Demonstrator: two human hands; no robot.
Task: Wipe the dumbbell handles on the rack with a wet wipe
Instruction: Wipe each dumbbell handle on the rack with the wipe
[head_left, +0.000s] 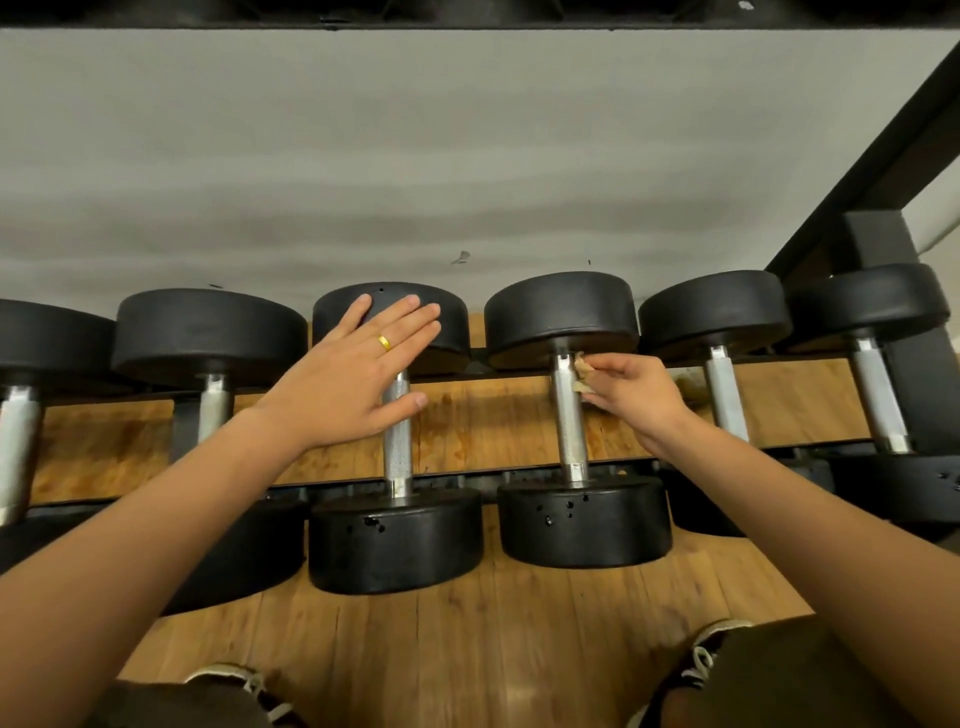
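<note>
Several black dumbbells with steel handles lie side by side on a low rack (810, 447). My right hand (636, 395) pinches a small, soiled wet wipe (582, 371) against the upper end of one dumbbell's handle (569, 421), just below its far weight. My left hand (358, 369), wearing a gold ring, is spread flat with straight fingers over the neighbouring dumbbell to the left; its fingers lie over that dumbbell's far weight (447, 317) and its palm covers the top of that handle (397, 441).
A grey wall rises behind the rack. A black frame post (904, 332) stands at the right end. Wooden floor (467, 634) runs under and in front of the rack. My knees and shoes (701, 654) are at the bottom edge.
</note>
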